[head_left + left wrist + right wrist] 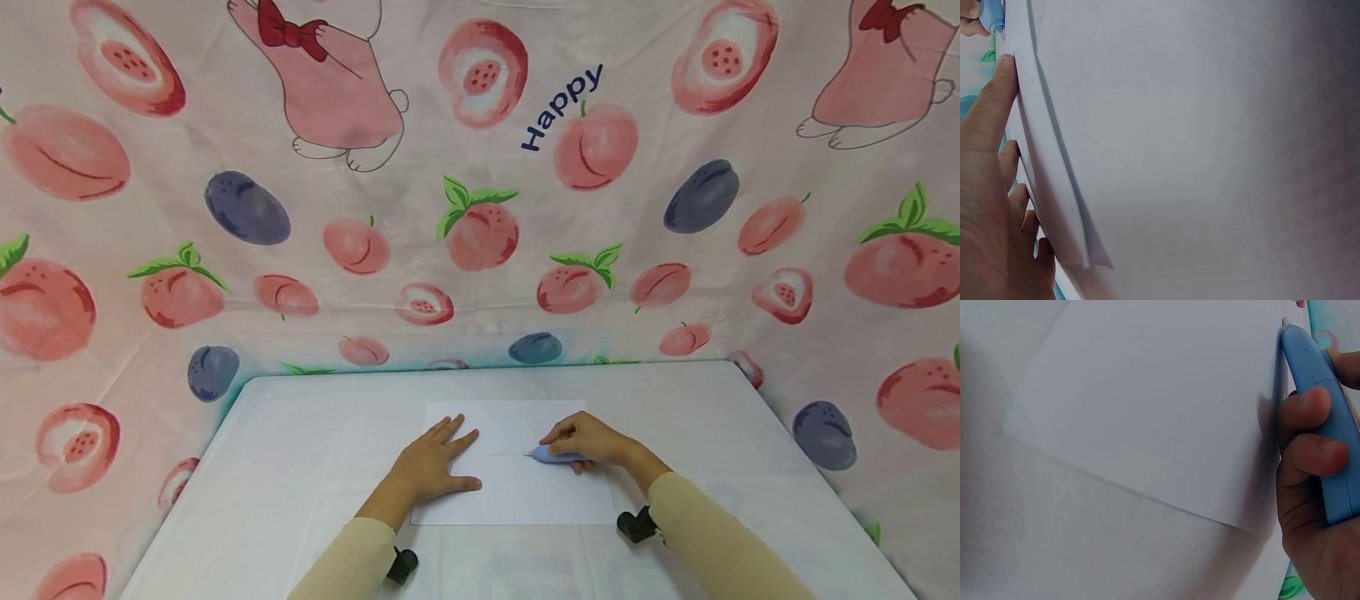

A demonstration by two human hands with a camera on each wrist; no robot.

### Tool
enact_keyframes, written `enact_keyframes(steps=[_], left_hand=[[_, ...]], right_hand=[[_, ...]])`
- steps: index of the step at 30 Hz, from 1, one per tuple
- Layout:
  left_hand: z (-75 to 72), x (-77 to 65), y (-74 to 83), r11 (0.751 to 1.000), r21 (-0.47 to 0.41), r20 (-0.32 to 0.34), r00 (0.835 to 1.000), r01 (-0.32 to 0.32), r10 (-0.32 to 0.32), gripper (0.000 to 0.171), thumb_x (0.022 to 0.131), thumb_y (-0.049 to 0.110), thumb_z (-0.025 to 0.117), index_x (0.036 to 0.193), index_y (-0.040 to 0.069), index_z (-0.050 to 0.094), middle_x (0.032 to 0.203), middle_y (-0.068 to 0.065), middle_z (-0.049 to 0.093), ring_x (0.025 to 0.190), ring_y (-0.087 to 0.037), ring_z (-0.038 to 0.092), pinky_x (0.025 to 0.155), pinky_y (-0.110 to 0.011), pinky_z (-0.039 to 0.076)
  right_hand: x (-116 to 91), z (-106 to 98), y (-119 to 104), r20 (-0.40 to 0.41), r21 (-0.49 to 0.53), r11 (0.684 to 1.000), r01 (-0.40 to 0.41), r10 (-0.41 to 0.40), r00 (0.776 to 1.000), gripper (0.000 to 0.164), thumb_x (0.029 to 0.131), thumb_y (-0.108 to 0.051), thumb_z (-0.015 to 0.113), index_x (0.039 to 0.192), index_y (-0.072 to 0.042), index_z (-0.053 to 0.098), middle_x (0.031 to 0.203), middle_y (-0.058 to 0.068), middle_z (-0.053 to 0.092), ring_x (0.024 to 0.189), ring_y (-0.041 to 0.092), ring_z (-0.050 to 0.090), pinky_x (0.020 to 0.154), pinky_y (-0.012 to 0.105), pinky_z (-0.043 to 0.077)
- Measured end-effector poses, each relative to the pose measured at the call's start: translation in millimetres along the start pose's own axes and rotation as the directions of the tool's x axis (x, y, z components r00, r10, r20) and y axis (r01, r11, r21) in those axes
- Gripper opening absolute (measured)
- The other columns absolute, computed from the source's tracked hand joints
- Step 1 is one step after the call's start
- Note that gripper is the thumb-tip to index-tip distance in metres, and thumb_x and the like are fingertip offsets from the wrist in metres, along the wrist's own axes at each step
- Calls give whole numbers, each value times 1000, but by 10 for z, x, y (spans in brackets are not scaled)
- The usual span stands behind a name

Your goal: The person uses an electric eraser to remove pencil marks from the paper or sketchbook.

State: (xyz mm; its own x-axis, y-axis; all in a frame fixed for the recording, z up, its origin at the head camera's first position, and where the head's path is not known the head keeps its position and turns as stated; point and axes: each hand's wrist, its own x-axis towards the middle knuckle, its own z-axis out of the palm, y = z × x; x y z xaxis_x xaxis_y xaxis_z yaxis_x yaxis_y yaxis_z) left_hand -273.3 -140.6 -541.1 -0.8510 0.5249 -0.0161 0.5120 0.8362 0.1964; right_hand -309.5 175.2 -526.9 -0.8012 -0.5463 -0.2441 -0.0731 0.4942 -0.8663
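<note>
A sheet of white paper (517,500) lies flat on the table, a faint thin line (508,455) running across its middle. My left hand (435,462) is spread over the paper's left side, fingers apart; the left wrist view shows its thumb (999,94) straight along the sheet. In my right hand (588,437) is a chunky light-blue electric eraser (1319,394), gripped with curled fingers round its body. Its narrow pale tip (1285,324) points left, right at the end of the line. The eraser lies low over the paper's right half.
A white-covered table (315,467) extends around the paper. Behind it hangs a cloth (420,225) printed with peaches and plums, which also borders both sides. Black wrist cameras sit under the left sleeve (348,554) and right sleeve (712,533).
</note>
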Motion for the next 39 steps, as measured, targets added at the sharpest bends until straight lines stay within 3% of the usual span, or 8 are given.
enact_keyframes(steps=[12,39], left_hand=[[-18,-16,0,1000,9,-12,1000,-20,20,85,72,75,43,140,27,33,148,-3,18,134,-24,15,102,-43,25],[-25,-9,14,1000,-4,-5,1000,-6,6,83,72,74,45,140,27,34,148,-2,19,134,-24,16,101,-45,27]], right_hand=[[2,28,-42,-3,-1,1000,16,-16,1000,20,83,-23,65,101,-16,69,54,19,56,38,15,42,35,22,31],[52,57,-37,8,11,1000,6,-7,1000,19,84,-23,64,101,-17,69,57,14,59,38,16,44,36,22,32]])
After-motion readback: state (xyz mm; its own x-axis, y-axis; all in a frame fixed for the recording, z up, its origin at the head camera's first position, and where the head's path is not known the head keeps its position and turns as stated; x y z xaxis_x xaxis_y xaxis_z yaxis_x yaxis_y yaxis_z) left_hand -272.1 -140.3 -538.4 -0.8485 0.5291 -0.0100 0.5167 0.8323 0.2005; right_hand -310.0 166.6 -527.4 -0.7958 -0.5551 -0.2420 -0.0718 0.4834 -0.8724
